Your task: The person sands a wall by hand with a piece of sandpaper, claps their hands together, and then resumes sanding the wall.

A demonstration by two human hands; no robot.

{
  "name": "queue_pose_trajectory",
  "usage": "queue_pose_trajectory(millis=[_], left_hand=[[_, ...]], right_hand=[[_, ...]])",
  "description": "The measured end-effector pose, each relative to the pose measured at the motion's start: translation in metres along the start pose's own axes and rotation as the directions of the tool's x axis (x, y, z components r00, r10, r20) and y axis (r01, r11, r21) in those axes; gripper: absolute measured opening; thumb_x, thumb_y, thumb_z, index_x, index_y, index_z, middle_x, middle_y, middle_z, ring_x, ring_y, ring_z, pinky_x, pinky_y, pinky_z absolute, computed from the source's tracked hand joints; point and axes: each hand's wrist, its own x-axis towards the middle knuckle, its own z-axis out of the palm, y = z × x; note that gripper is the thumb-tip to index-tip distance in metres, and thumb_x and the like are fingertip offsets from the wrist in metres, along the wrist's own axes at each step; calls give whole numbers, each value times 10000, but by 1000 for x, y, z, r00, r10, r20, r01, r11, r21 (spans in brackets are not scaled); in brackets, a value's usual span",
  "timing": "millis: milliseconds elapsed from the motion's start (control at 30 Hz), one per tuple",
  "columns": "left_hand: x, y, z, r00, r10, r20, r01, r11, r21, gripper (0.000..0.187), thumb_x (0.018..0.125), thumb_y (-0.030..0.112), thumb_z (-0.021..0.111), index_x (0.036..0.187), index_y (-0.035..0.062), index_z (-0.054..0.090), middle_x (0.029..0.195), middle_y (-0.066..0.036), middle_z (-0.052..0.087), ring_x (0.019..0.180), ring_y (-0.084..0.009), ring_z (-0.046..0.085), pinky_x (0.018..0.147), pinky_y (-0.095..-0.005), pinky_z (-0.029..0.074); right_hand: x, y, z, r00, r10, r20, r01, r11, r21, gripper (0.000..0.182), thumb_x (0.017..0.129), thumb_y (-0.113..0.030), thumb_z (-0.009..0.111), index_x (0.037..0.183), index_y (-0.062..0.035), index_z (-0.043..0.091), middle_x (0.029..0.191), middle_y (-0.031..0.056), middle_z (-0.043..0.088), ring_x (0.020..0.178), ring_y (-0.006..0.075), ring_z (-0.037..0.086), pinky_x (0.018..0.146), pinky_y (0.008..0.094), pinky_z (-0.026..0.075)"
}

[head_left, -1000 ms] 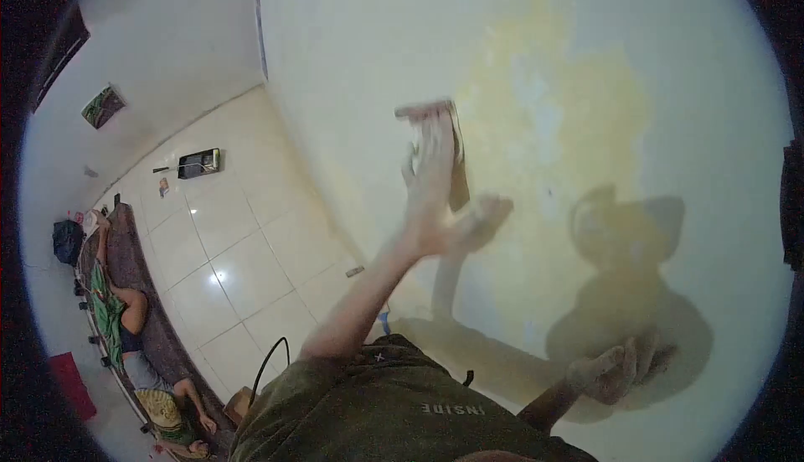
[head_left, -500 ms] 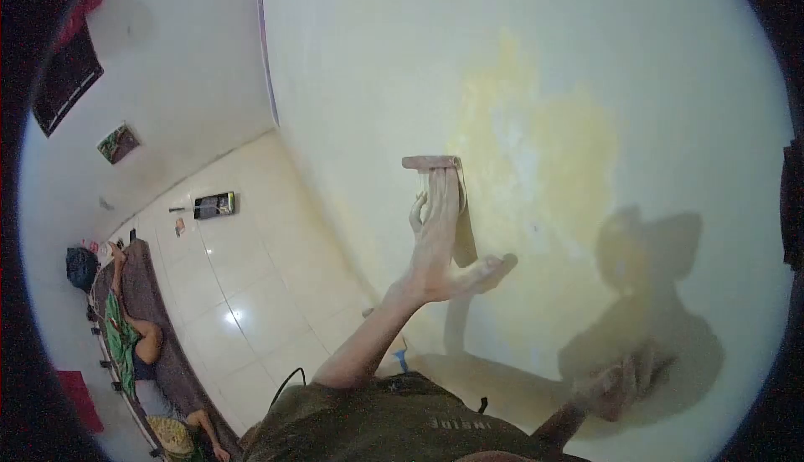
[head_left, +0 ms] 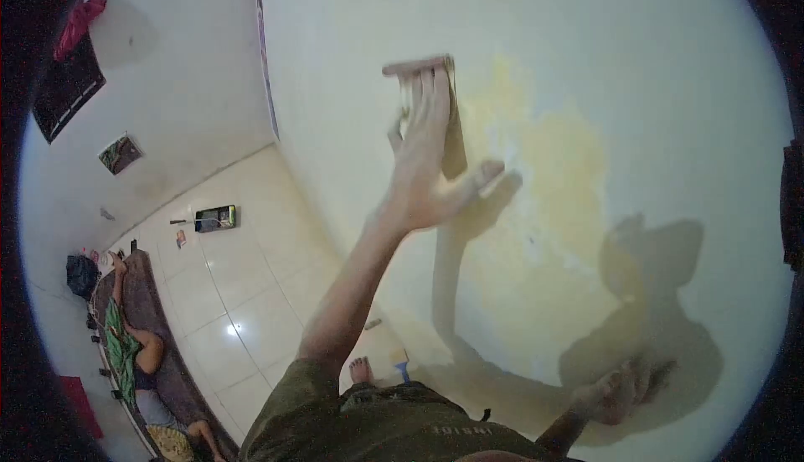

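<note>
My left hand (head_left: 419, 160) reaches up the pale wall (head_left: 352, 10) with its fingers stretched over a brownish sheet, which looks like sandpaper (head_left: 416, 66). The sheet's upper end is curled into a roll beyond my fingertips, and the rest is mostly hidden under the hand. My left thumb sticks out to the right, apart from the sheet. Beside them is a patchy yellow area (head_left: 569, 160) on the wall. Lower right, my right hand (head_left: 610, 393) is at the wall with fingers apart, partly in shadow and holding nothing visible.
A blue-handled brush (head_left: 402, 370) is low by the wall, near my bare foot (head_left: 359, 370). Farther off on the tiled floor (head_left: 251, 294) is a dark paint tray (head_left: 216, 218) with a roller. At left, a person (head_left: 151, 353) lies on a dark mat (head_left: 172, 361).
My left hand has slid up the wall and slightly left, carrying the sandpaper with it. The right hand stays in about the same place. My foot has come into view.
</note>
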Motion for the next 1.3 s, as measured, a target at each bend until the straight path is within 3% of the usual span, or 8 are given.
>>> queue_pose_trajectory(millis=[267,433,667,833,1000,1100,1133,1300], left_hand=[[-56,29,27,979,-83,188,80,997,24,1446,728,793,705,1618,-104,1,1696,-337,44,1592,-466,-27,1223,-627,7],[17,13,-6,991,130,18,-131,985,108,1451,721,794,707,1610,-118,12,1692,-337,76,1592,-468,-21,1219,-646,13],[-4,39,2,990,73,121,-90,987,136,1442,707,749,747,1620,-99,22,1695,-332,86,1596,-456,-11,1217,-658,56],[45,38,-18,987,162,-22,-153,964,218,1410,718,749,734,1604,-131,79,1681,-361,88,1597,-453,25,1214,-656,52],[-22,70,32,997,0,77,-9,993,114,1378,772,778,675,1592,-154,78,1672,-369,101,1582,-497,7,1214,-662,64],[27,61,6,999,48,-23,-44,987,152,1385,772,786,673,1590,-157,74,1673,-371,92,1580,-498,1,1225,-664,69],[44,53,-4,989,125,-78,-126,992,-7,1394,773,794,668,1593,-152,54,1677,-370,65,1579,-497,-15,1239,-647,68],[13,84,4,998,18,65,-27,989,144,1502,673,842,708,1604,-130,41,1679,-364,65,1586,-482,-16,1157,-773,66]], right_hand=[[12,-9,5,991,113,69,-114,993,8,445,1065,-406,502,1119,-19,714,1232,216,721,1321,531,541,1127,731,334],[-35,2,-1,987,138,87,-116,968,-223,511,1040,-513,509,1117,-55,722,1277,210,697,1386,502,486,1137,700,333],[-35,4,-19,801,239,549,71,873,-483,451,1008,-546,528,1141,-176,749,1537,207,503,1463,511,378,1176,700,248],[20,-28,5,927,90,364,33,947,-319,372,1006,-477,559,1145,-196,759,1552,223,491,1492,524,321,1186,713,207],[2,-8,18,965,-40,258,103,966,-238,331,1012,-435,574,1148,-188,748,1555,219,488,1509,526,291,1181,715,213],[-3,-20,-6,880,160,446,36,916,-400,312,1026,-425,561,1163,-201,728,1533,198,519,1496,525,321,1170,719,228],[-2,-21,-4,896,147,419,24,926,-376,311,1027,-428,560,1171,-206,724,1534,197,520,1494,524,325,1168,718,233],[3,-20,9,935,52,352,55,957,-286,311,1029,-439,557,1187,-217,707,1549,194,503,1492,520,331,1160,709,264]])
